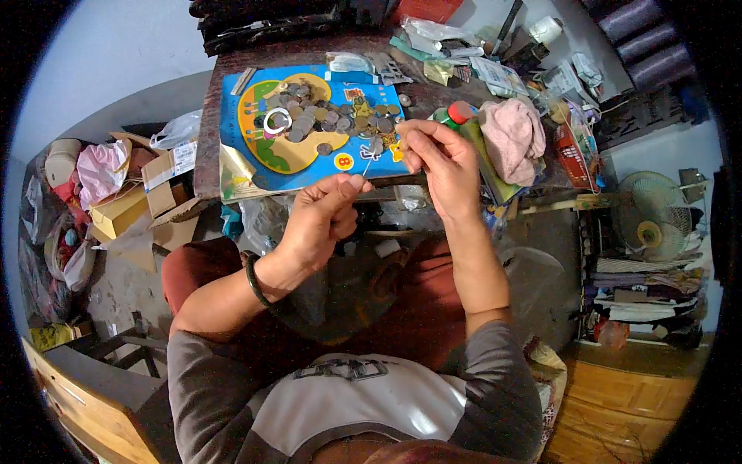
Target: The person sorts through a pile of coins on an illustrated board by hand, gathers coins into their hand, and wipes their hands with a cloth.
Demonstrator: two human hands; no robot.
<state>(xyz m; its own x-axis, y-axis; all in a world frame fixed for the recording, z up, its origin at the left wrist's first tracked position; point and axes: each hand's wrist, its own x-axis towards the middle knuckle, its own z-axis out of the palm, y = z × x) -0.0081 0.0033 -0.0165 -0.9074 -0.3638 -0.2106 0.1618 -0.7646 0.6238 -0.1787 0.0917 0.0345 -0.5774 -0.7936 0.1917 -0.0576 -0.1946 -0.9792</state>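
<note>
Many coins (pixel 309 117) lie loose over a blue picture book (pixel 278 176) on the dark table. A white ring (pixel 276 121) rests among them on the left. My left hand (pixel 328 213) is closed in a pinch at the book's front edge, with a thin needle-like piece (pixel 368 167) rising from its fingertips. Higher and to the right, my right hand (pixel 440 158) is pinched just beyond the book's right edge; whatever is between its fingertips is too small to make out. Some coins lie close to its fingertips.
A bottle with a red cap (pixel 461 112) and a pink cloth (pixel 513 139) stand right of my right hand. Plastic packets (pixel 440 37) clutter the table's back right. Cardboard boxes (pixel 166 182) are at the left, a fan (pixel 653 216) at the right.
</note>
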